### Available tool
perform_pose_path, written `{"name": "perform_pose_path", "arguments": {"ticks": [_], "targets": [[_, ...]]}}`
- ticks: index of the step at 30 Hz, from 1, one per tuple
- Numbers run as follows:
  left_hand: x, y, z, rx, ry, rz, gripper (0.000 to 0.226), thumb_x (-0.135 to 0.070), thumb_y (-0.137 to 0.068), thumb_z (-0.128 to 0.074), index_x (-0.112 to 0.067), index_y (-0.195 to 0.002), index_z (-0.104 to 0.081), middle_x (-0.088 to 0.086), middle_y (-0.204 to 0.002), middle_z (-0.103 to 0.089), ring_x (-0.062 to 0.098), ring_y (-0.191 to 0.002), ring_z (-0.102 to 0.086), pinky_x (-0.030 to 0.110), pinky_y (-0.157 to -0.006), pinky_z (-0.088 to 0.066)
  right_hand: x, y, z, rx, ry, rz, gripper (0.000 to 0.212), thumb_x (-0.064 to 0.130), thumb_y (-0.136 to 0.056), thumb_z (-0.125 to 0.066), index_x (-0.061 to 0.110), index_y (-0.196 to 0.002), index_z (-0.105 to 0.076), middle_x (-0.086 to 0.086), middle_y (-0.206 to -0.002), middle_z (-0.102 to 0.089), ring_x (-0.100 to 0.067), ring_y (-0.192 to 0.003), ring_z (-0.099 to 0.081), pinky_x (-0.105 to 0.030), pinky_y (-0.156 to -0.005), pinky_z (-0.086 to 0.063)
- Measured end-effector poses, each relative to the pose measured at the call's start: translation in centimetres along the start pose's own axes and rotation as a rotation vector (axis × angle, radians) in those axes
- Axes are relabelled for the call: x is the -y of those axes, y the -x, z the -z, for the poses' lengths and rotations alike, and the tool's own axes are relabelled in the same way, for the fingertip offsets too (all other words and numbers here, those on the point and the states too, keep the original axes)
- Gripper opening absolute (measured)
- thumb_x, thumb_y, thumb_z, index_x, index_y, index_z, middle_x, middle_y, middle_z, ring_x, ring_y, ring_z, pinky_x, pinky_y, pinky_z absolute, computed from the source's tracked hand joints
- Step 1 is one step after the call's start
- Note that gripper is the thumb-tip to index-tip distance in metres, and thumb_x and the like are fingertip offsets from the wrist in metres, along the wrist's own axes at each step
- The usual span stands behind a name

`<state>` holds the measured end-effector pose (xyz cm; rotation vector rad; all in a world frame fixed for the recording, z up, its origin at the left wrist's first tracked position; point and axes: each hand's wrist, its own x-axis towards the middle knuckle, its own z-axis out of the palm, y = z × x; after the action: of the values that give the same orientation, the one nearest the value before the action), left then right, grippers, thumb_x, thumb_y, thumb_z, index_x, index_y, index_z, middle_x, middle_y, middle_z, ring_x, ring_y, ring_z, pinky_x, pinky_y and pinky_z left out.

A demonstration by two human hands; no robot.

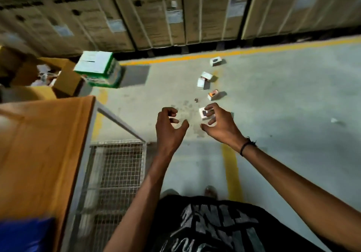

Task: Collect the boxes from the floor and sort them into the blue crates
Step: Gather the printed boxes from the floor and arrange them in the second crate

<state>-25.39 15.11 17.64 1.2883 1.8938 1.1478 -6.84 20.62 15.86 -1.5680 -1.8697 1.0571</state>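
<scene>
Several small white boxes lie scattered on the grey floor: one far off (215, 61), two together (203, 79), one with an orange side (213, 94), and the nearest one (203, 113). My right hand (218, 124) hovers in front of that nearest box with its fingers loosely curled, and holds nothing. My left hand (170, 128) is stretched out beside it, also loosely curled and empty. A corner of a blue crate (25, 234) shows blurred at the bottom left.
A large brown carton (43, 144) sits on a wire-mesh cage (117, 173) at my left. Further back stand a green-and-white carton (98, 70) and open cardboard boxes (64, 77). Tall cartons (175, 13) line the far side behind a yellow floor line (195, 56).
</scene>
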Motion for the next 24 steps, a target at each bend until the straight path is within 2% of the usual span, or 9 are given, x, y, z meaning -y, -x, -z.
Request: {"name": "perform_pose_path", "arguments": {"ticks": [4, 6, 8, 10, 13, 16, 19, 21, 24], "targets": [[-0.1, -2.6, -4.9, 0.151, -0.089, -0.025, 0.045, -0.022, -0.077, -0.082, -0.02, -0.112, -0.055, -0.001, -0.112, -0.059, 0.011, -0.085, -0.065, 0.024, -0.075, -0.05, -6.1, -1.9, 3.2, -0.008, 0.064, -0.107, 0.06, 0.025, -0.074, -0.083, 0.023, -0.126, -0.054, 0.0, -0.119, -0.059, -0.015, -0.084, -0.061, -0.03, -0.081, -0.054], [0.5, -4.5, -7.0, 0.227, -0.147, -0.038, 0.044, -0.022, -0.076, -0.082, -0.02, -0.111, -0.054, -0.001, -0.111, -0.057, 0.011, -0.084, -0.064, 0.026, -0.075, -0.049, -8.9, -3.1, 4.2, 0.001, 0.108, -0.143, 0.064, 0.027, -0.074, -0.08, 0.024, -0.131, -0.051, -0.002, -0.126, -0.056, -0.022, -0.1, -0.062, -0.038, -0.09, -0.054], [1.5, -6.3, -8.8, 0.307, -0.228, -0.074, 0.044, -0.023, -0.077, -0.08, -0.019, -0.113, -0.054, -0.002, -0.113, -0.054, 0.013, -0.085, -0.064, 0.029, -0.073, -0.05, -11.2, -4.3, 5.0, 0.018, 0.165, -0.179, 0.068, 0.024, -0.075, -0.079, 0.021, -0.136, -0.05, -0.005, -0.133, -0.054, -0.028, -0.115, -0.06, -0.04, -0.096, -0.051], [2.7, -9.0, -11.0, 0.375, -0.357, -0.13, 0.05, -0.027, -0.079, -0.078, -0.018, -0.121, -0.053, 0.0, -0.118, -0.051, 0.017, -0.091, -0.064, 0.031, -0.07, -0.049, -13.2, -6.2, 5.7, 0.027, 0.21, -0.188, 0.073, 0.02, -0.074, -0.08, 0.017, -0.14, -0.05, -0.008, -0.139, -0.051, -0.032, -0.121, -0.058, -0.039, -0.098, -0.05], [5.4, -13.4, -15.1, 0.47, -0.57, -0.183, 0.064, -0.032, -0.085, -0.074, -0.015, -0.14, -0.045, 0.009, -0.133, -0.047, 0.031, -0.106, -0.061, 0.034, -0.071, -0.047, -16.5, -9.5, 5.6, 0.067, 0.307, -0.236, 0.084, 0.023, -0.077, -0.08, 0.018, -0.15, -0.04, -0.009, -0.154, -0.039, -0.038, -0.12, -0.059, -0.042, -0.097, -0.052], [9.2, -18.1, -20.3, 0.587, -0.679, -0.085, 0.085, -0.041, -0.091, -0.071, -0.016, -0.158, -0.025, 0.015, -0.155, -0.032, 0.043, -0.115, -0.059, 0.048, -0.083, -0.055, -20.5, -13.4, 4.1, 0.114, 0.359, -0.371, 0.093, 0.033, -0.085, -0.076, 0.025, -0.16, -0.021, -0.002, -0.169, -0.014, -0.043, -0.126, -0.054, -0.046, -0.103, -0.048], [13.1, -22.1, -25.6, 0.66, -0.728, 0.028, 0.096, -0.048, -0.094, -0.067, -0.015, -0.164, -0.009, 0.019, -0.166, -0.016, 0.051, -0.126, -0.053, 0.055, -0.099, -0.049, -24.5, -16.8, 2.0, 0.182, 0.423, -0.399, 0.096, 0.035, -0.091, -0.071, 0.018, -0.163, -0.01, -0.007, -0.171, 0.0, -0.043, -0.137, -0.044, -0.045, -0.107, -0.04], [15.9, -24.6, -29.4, 0.685, -0.739, 0.084, 0.096, -0.047, -0.096, -0.065, -0.015, -0.164, -0.006, 0.02, -0.168, -0.011, 0.051, -0.132, -0.049, 0.054, -0.104, -0.045, -28.1, -19.3, 0.2, 0.192, 0.423, -0.42, 0.097, 0.034, -0.091, -0.071, 0.016, -0.163, -0.009, -0.011, -0.171, -0.001, -0.044, -0.138, -0.043, -0.046, -0.106, -0.04], [20.4, -27.7, -34.8, 0.71, -0.745, 0.173, 0.092, -0.044, -0.098, -0.063, -0.015, -0.164, -0.006, 0.016, -0.17, -0.008, 0.05, -0.137, -0.044, 0.053, -0.105, -0.044, -34.0, -22.6, -3.1, 0.166, 0.38, -0.454, 0.098, 0.031, -0.086, -0.075, 0.013, -0.162, -0.016, -0.016, -0.169, -0.011, -0.045, -0.139, -0.044, -0.051, -0.105, -0.041]]}}
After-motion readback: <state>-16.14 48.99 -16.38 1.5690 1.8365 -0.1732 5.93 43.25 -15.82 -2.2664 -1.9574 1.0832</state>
